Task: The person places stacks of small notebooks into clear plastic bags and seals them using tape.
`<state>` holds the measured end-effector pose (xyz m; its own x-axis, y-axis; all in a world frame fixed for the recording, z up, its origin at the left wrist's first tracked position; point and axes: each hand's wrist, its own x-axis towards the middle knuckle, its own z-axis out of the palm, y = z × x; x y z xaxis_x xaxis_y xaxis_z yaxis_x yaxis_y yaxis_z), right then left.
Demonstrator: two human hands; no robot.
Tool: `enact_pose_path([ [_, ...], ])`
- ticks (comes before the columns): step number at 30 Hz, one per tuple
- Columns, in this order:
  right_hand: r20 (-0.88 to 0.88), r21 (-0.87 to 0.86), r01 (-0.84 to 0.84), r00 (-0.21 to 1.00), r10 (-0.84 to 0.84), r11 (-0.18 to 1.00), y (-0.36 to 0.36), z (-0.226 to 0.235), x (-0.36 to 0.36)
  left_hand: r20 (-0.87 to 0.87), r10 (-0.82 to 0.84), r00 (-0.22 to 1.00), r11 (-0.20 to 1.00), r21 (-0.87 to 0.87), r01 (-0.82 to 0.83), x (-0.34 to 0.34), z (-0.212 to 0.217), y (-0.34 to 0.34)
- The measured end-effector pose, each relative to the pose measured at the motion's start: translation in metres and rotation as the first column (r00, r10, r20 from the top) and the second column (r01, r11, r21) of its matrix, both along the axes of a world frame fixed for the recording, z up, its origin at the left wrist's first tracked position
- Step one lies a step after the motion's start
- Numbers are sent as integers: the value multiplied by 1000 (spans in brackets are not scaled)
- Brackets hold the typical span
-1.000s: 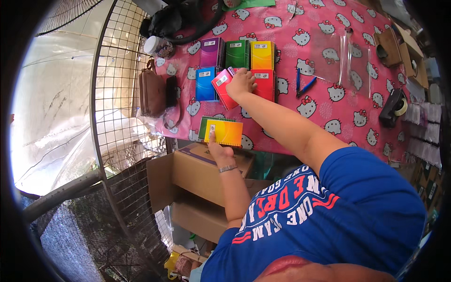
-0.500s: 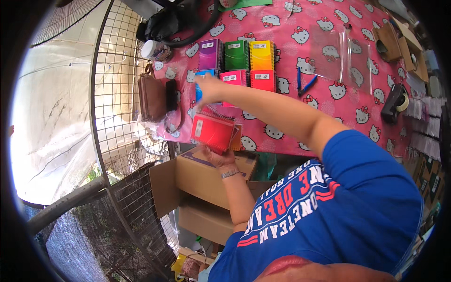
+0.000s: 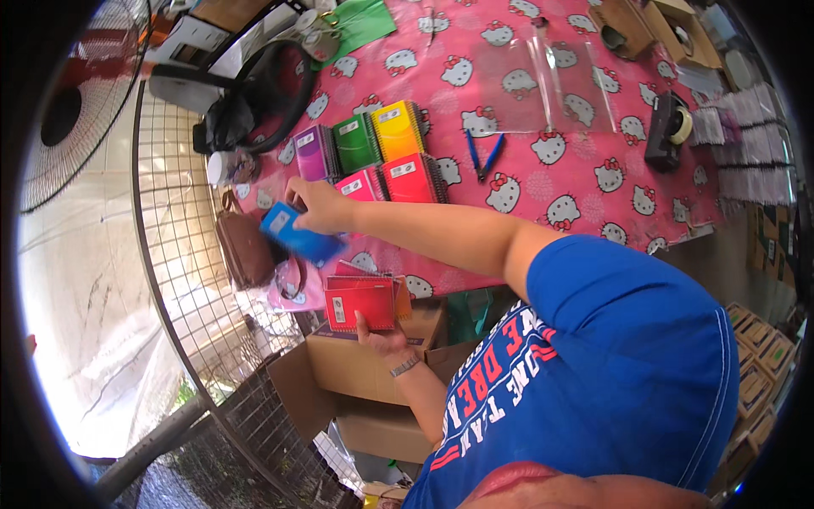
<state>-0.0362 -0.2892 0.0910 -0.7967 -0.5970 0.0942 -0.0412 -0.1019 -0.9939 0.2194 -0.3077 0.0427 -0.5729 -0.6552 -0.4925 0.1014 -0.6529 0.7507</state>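
Note:
My right hand reaches across to the left and grips a blue spiral notebook by its edge, tilted and slightly blurred, off the table. Nearer to me, my left hand, with a wristwatch, holds a small stack of spiral notebooks. A red notebook is at its front, and a bit of an orange one shows behind. On the table lie a purple notebook, a green notebook, a yellow notebook, a pink notebook and a red one, the pink one partly behind my right forearm.
A pink patterned cloth covers the table. Blue-handled pliers, clear plastic sleeves and a tape dispenser lie to the right. At left are a brown pouch and a jar. An open cardboard box stands below the table edge.
My right hand has lifted the blue notebook from its place beside the pink one and brought it left and nearer. My left hand still holds its stack. The view has shifted.

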Motion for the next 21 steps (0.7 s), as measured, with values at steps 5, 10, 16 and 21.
enact_pose_path([
  [5,-139,197,-195,964,225,961,129,-4,13,-271,-315,910,947,-31,319,-60,35,70],
  [10,389,453,-258,919,71,853,289,-25,30,-56,-657,752,747,94,659,-109,-9,138],
  [16,-80,345,241,970,-228,907,437,-74,53,108,-898,426,362,-367,857,-166,-57,249],
  [21,-352,268,429,877,-327,863,470,-136,68,107,-952,287,209,-459,864,-182,-88,283],
])
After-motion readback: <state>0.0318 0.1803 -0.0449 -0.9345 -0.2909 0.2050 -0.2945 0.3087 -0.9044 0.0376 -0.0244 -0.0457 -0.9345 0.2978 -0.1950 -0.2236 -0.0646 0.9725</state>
